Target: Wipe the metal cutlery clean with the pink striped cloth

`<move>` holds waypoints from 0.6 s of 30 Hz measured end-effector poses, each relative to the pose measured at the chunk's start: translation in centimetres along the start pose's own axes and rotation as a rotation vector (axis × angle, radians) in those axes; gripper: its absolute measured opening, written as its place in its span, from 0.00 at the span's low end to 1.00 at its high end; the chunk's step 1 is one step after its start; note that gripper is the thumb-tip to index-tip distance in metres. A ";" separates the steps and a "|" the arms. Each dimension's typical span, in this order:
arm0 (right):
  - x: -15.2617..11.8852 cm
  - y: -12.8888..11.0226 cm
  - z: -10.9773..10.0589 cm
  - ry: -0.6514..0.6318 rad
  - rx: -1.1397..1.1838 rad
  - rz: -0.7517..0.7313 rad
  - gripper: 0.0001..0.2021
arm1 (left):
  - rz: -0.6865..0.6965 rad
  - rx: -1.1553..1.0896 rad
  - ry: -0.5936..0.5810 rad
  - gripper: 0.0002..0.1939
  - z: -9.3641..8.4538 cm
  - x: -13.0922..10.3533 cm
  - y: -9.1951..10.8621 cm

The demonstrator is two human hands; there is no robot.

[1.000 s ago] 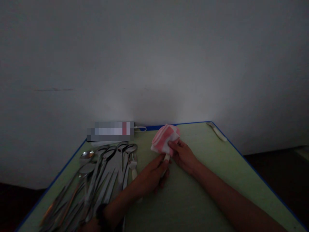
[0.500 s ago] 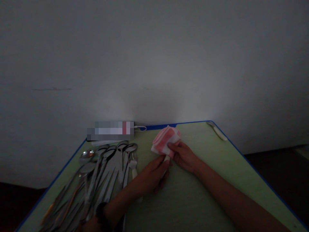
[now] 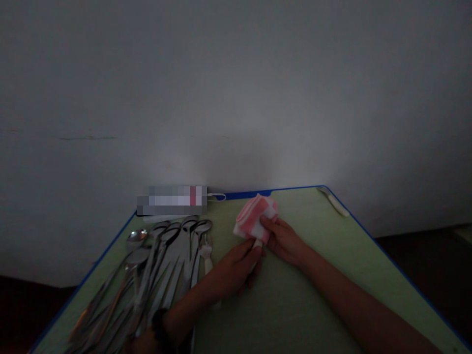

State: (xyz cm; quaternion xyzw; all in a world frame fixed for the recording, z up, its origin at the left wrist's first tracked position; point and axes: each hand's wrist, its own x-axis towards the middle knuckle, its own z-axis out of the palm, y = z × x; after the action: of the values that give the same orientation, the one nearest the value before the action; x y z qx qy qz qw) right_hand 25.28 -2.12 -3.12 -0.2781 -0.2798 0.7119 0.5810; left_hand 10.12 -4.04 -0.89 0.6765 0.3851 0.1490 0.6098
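My left hand (image 3: 239,265) is closed around the pale handle of a piece of cutlery (image 3: 257,243). The far end of that piece is covered by a pink-and-white cloth (image 3: 252,214), so I cannot see whether it is a fork or a spoon. My right hand (image 3: 286,242) pinches the cloth from the right, thumb on top, just beyond the left fingers. Both hands are over the middle of the green table (image 3: 295,305). A fork with a pale handle (image 3: 206,251) lies left of them, partly under my left forearm.
Several metal spoons (image 3: 190,223), knives and forks are crowded together on the table's left side. Behind them stands a blurred-out device (image 3: 173,200) with a white cable (image 3: 219,197). Another pale-handled piece of cutlery (image 3: 336,202) lies at the far right corner. A grey wall (image 3: 236,98) rises behind.
The whole view has shifted slightly, moving everything a little to the right in the picture. Both hands keep their grips, and the cloth's folds look slightly different.
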 end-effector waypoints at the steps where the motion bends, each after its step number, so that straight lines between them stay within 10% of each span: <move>1: 0.0 0.0 0.0 0.017 0.010 -0.007 0.09 | -0.003 0.001 0.000 0.16 0.0 0.0 0.0; 18: 0.0 -0.1 0.3 0.027 0.004 0.006 0.12 | -0.006 0.012 0.002 0.17 0.0 0.0 0.0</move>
State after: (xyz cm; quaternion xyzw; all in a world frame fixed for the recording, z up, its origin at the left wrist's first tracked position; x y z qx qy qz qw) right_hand 25.16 -2.13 -2.80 -0.2871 -0.2697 0.7105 0.5832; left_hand 10.08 -4.03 -0.87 0.6791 0.3884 0.1456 0.6056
